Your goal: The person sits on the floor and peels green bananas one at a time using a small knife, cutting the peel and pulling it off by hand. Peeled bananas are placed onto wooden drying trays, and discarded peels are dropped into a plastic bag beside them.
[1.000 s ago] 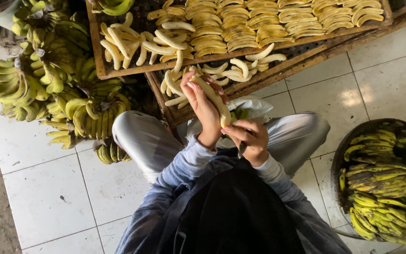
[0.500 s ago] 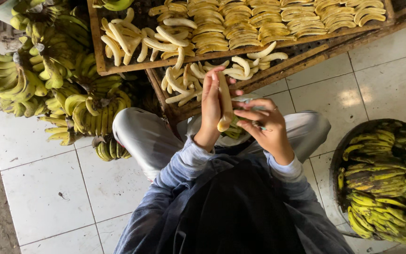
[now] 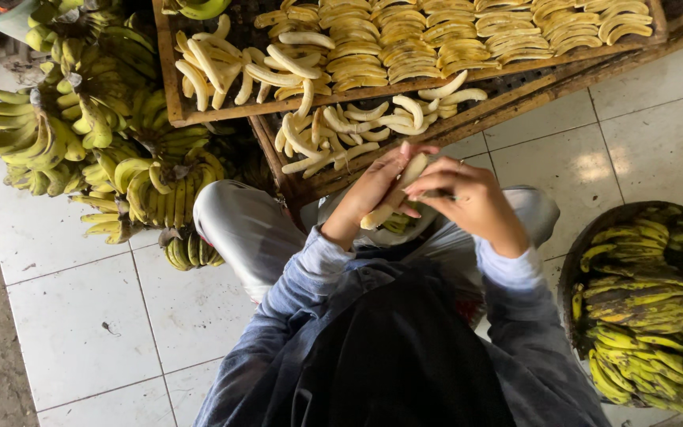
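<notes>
1. The pale, peeled banana, long and cream-coloured, sits upright-tilted between both hands, above the lap, just in front of the lower wooden tray.
2. My left hand wraps the banana from the side; its fingers are curled round the lower half, so the fruit is clamped, not loose.
3. My right hand sits over the upper end, fingers pressed together and pinching at the tip. Whether a small blade is held there I cannot tell; something thin shows by the fingers.
4. Judgement on the step: keep the left grip light, since peeled flesh bruises and snaps; work along the length, turning the fruit rather than the wrist.
5. The lower slatted wooden tray holds a loose heap of peeled whole bananas.
6. The upper wooden tray holds more peeled bananas at its left and neat rows of yellow sliced banana pieces to the right.
7. A dark round basket at right is filled with green-yellow banana peels.
8. Unpeeled green-yellow banana bunches are piled on the white tiled floor at left.
</notes>
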`<action>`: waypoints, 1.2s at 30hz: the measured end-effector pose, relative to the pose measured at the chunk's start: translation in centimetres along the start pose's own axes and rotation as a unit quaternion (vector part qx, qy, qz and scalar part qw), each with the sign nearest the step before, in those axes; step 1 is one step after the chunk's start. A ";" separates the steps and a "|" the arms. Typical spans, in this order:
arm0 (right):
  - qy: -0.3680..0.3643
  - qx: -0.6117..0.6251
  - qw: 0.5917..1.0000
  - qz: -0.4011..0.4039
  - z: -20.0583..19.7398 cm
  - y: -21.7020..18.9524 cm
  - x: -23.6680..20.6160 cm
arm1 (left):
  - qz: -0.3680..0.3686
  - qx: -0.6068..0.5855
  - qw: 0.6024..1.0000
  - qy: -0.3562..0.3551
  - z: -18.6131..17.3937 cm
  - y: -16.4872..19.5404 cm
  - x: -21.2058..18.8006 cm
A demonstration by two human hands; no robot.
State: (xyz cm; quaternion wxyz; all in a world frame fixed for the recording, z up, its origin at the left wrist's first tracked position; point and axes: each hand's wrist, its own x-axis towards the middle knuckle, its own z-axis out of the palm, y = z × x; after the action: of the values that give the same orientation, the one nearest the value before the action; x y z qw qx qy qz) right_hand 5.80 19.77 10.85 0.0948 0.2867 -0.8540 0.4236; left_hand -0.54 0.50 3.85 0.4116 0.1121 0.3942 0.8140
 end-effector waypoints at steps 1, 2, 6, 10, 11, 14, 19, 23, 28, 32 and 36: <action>-0.004 0.029 1.000 0.005 -1.3 1.5 -0.6 | -0.020 -0.030 0.999 -0.018 -0.1 0.1 0.1; -0.007 0.057 0.998 0.010 -2.9 2.8 -1.6 | -0.041 -0.060 0.997 -0.036 -0.3 0.1 0.2; 0.360 0.681 0.629 -0.102 -10.2 8.9 -3.8 | -0.004 -0.084 0.996 -0.025 -0.8 -0.4 0.6; 0.361 0.852 0.372 0.070 -5.5 10.5 -3.9 | 0.122 -0.129 0.977 0.114 -0.7 -1.3 1.3; 0.341 0.764 0.521 0.169 -2.5 9.8 -3.5 | 0.155 -0.133 0.968 0.144 -0.6 -1.3 1.7; 0.170 0.461 0.831 0.261 6.1 4.7 -4.2 | 0.278 -0.125 0.923 0.235 -0.3 -1.1 1.6; 0.041 0.176 0.972 0.154 8.0 -2.8 -3.4 | 0.433 -0.071 0.830 0.345 0.5 0.9 1.3; 0.024 0.112 0.978 0.176 6.9 -5.2 -2.3 | 0.503 -0.049 0.785 0.357 1.5 2.0 0.8; 0.021 0.021 0.976 0.214 7.0 -5.9 -1.8 | 0.533 -0.059 0.767 0.352 2.1 2.3 0.3; 0.072 -0.057 0.985 0.145 7.3 -6.1 -1.5 | 0.533 -0.070 0.772 0.339 2.4 2.5 0.0; 0.109 -0.082 0.987 0.079 7.7 -5.8 -1.1 | 0.517 -0.079 0.784 0.334 2.6 2.7 -0.4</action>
State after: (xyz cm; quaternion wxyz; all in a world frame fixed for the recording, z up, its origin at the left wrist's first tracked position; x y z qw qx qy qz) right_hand 10.62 11.51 9.49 0.1767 0.1617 -0.8905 0.3868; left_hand -0.54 0.72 7.65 -0.2212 -0.0128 0.3246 0.9195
